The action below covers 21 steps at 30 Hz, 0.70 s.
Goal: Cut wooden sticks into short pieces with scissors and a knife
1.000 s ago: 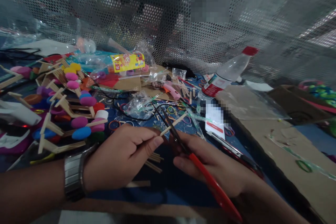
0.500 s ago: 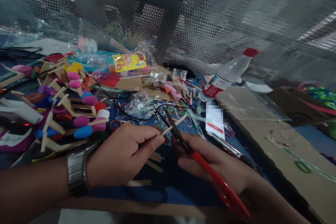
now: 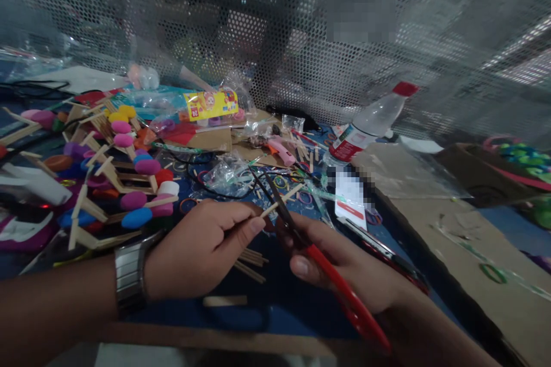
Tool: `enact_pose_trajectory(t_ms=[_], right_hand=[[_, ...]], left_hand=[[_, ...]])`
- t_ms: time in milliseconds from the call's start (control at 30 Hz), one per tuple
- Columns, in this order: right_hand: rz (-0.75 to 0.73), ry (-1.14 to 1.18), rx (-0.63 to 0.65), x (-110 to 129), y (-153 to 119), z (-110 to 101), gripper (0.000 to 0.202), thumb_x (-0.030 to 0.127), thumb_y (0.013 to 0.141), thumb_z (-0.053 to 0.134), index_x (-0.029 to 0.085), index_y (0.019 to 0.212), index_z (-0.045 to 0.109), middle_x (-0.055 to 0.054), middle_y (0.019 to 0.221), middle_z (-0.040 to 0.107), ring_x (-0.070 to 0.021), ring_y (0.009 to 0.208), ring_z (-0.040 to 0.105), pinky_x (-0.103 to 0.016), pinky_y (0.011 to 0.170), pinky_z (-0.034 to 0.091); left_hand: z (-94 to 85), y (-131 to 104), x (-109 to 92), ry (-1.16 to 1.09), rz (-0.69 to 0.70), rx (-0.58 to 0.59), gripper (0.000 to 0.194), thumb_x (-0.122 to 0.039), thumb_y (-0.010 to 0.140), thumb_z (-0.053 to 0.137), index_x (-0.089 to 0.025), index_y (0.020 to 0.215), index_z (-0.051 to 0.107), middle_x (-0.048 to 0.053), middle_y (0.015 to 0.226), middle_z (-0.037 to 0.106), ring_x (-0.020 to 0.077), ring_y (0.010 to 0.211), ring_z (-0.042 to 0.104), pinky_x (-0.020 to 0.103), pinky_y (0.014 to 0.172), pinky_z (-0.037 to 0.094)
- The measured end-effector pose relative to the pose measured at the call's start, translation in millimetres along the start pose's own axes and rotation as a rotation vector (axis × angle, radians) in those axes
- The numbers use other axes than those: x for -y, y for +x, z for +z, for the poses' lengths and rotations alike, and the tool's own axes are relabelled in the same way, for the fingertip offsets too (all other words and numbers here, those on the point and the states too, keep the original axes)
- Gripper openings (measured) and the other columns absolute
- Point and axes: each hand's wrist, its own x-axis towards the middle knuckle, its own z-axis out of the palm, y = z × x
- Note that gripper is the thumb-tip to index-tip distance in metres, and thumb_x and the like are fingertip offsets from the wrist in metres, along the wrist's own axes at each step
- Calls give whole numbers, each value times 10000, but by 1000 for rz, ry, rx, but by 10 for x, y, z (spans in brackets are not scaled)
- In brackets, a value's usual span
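Observation:
Between thumb and forefinger, my left hand pinches a thin wooden stick that slants up to the right. Red-handled scissors are gripped in my right hand. Their dark blades are parted and cross the stick a little beyond my left fingertips. Several loose wooden sticks lie on the blue surface below my hands, and a short flat wooden piece sits nearer the front edge. My right fingers behind the scissors are partly hidden.
Wooden-stick pieces with coloured foam shapes crowd the left. A red-capped bottle leans at the back right, near a white card and a utility knife. A pink glue gun lies mid-table. Cardboard covers the right side.
The scissors have shifted slightly left along the stick, closer to my left fingertips. The stick is still in my left hand. The view has moved slightly.

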Motion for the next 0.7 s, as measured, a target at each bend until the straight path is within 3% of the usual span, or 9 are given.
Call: enact_pose_trajectory(t_ms=[133, 300, 467, 600, 700], right_hand=[[2, -198, -69, 12, 29, -28, 409, 571, 890, 616, 208, 1075, 579, 17, 762, 501, -149, 640, 413, -274, 576, 382], [46, -197, -91, 24, -6, -36, 487, 566, 888, 618, 199, 1202, 550, 16, 770, 537, -142, 619, 436, -260, 538, 375], [5, -265, -151, 56, -9, -50, 296, 406, 884, 677, 219, 1105, 614, 6, 817, 597, -148, 672, 506, -259, 593, 425], [-63, -326, -155, 74, 3, -84, 344, 314, 858, 702, 230, 1182, 624, -39, 983, 668, -207, 849, 601, -326, 775, 499], [-85, -316, -129, 62, 5, -105, 312, 302, 885, 678, 238, 1189, 649, -24, 948, 663, -194, 826, 590, -316, 780, 490]], left_hand=[[10, 2, 17, 3, -41, -16, 377, -297, 1024, 399, -168, 762, 637, -32, 675, 607, 92, 602, 509, 219, 578, 366], [25, -12, 33, 38, -91, -39, 334, -315, 1018, 403, -186, 912, 693, -17, 712, 661, 110, 625, 558, 227, 580, 375], [26, -35, 28, 44, -114, -48, 336, -315, 1020, 388, -195, 911, 683, -57, 565, 506, 102, 497, 434, 228, 521, 342], [16, -30, 25, 7, -90, -65, 366, -308, 1028, 360, -188, 875, 670, -62, 553, 451, 100, 501, 423, 221, 535, 364], [12, -25, 27, -49, -89, -55, 389, -329, 1035, 342, -181, 859, 656, -56, 557, 456, 103, 513, 444, 216, 518, 368]])
